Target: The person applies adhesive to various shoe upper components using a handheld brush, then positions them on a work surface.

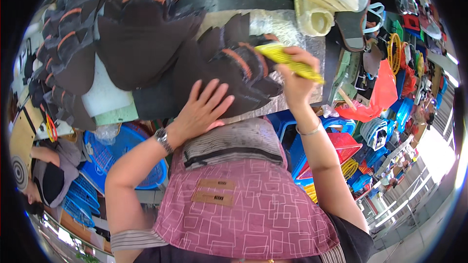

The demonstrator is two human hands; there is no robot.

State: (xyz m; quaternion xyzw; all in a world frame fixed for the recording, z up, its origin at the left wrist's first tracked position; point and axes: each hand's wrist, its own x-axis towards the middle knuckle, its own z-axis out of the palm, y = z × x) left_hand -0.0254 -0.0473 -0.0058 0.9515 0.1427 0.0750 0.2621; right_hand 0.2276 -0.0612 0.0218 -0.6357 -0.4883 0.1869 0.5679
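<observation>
On the work table, dark leather-like cut pieces [219,68] with orange stripes lie over a shiny metal-looking sheet [287,22]. My left hand [204,108] rests flat on the nearest piece with its fingers spread. Above the right end of that piece, my right hand [301,70] is closed round a yellow brush [288,61]. The brush slants down to the right and is smeared by motion. Its paler face is turned toward the piece, but I cannot tell whether it touches.
More dark pieces [136,44] overlap on the left. A cream-coloured, glue-crusted fixture [317,0] stands at the back right. Blue baskets [124,153] and a red basket [336,151] sit below the table edge. Another person [51,170] is at the far left.
</observation>
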